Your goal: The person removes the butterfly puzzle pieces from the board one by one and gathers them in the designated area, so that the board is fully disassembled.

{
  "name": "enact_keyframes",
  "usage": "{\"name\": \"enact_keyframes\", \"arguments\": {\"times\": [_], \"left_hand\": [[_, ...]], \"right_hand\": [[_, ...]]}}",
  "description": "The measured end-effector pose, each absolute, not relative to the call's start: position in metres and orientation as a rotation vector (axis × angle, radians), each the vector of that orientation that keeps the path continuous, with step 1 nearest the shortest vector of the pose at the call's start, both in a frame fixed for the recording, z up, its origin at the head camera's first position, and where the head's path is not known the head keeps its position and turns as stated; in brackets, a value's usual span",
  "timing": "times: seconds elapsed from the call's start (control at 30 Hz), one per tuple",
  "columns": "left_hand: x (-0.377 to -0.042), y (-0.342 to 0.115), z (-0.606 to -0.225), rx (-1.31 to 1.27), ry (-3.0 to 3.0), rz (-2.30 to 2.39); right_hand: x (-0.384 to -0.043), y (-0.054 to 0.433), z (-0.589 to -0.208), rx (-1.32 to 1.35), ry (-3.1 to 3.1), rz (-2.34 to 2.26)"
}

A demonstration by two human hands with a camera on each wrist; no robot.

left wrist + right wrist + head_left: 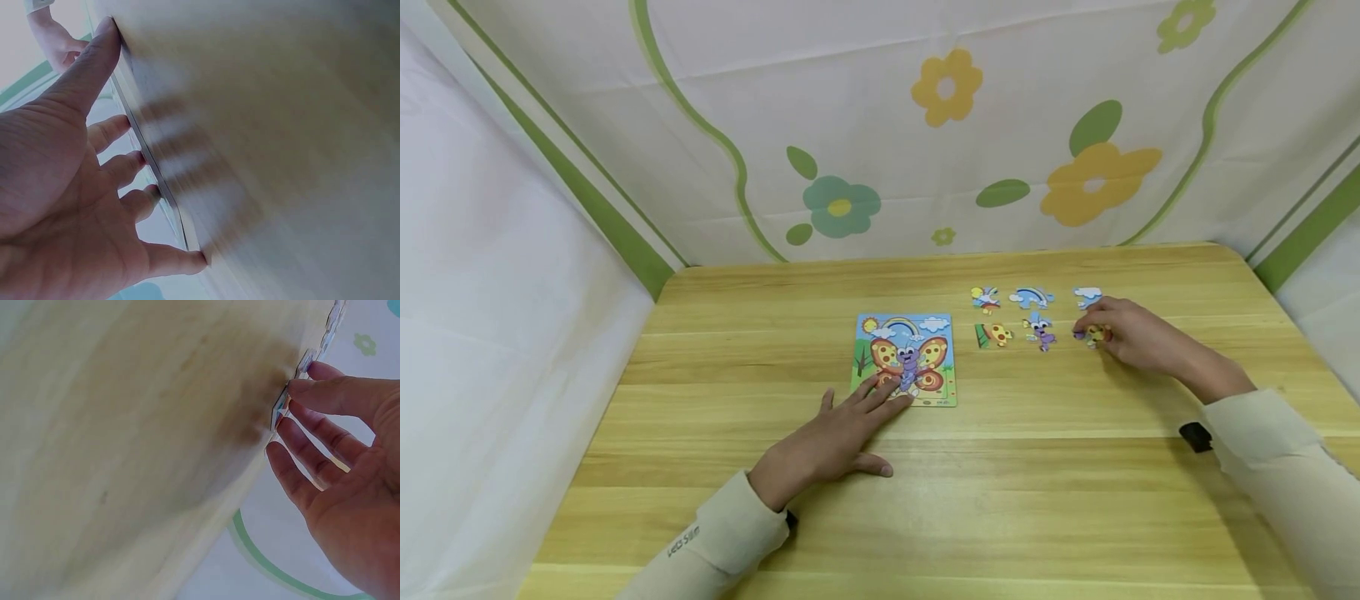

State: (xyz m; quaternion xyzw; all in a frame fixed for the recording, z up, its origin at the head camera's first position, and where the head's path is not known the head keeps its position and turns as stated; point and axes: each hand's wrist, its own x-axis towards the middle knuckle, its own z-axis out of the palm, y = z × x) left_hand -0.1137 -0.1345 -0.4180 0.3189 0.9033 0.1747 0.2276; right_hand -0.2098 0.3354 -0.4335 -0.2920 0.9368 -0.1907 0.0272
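Observation:
The square butterfly picture board (940, 329) lies flat on the wooden table. My left hand (838, 433) rests with its spread fingertips on the board's lower left part, covering some of the picture; in the left wrist view its fingers (134, 165) reach the board's edge. Over on the right, my right hand (1138, 337) pinches a yellow, green and purple puzzle piece (1092, 335) between thumb and fingers, low at the tabletop. The right wrist view shows the thumb (306, 390) on that piece (280, 407), which is seen edge-on.
Other loose pieces lie in two rows: a sun piece (985, 297), a rainbow piece (1032, 297), a cloud piece (1087, 295), a wing piece (994, 335) and a purple butterfly-face piece (1041, 332). Behind the table (970, 517) hangs a flowered white curtain (880, 108).

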Motion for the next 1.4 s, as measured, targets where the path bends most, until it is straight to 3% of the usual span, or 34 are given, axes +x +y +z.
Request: {"name": "enact_keyframes", "arguments": {"times": [0.33, 1.03, 1.4], "left_hand": [[-0.112, -0.133, -0.417, 0.890, 2.519, 0.413], [-0.100, -0.156, -0.414, 0.729, 2.659, 0.364], [-0.099, -0.160, -0.417, 0.721, 2.652, 0.380]], "right_hand": [[-0.208, 0.313, -0.425, -0.936, 2.913, -0.609], [-0.203, 0.166, -0.404, -1.085, 2.711, -0.727], [-0.204, 0.114, -0.408, -1.143, 2.601, -0.710]]}}
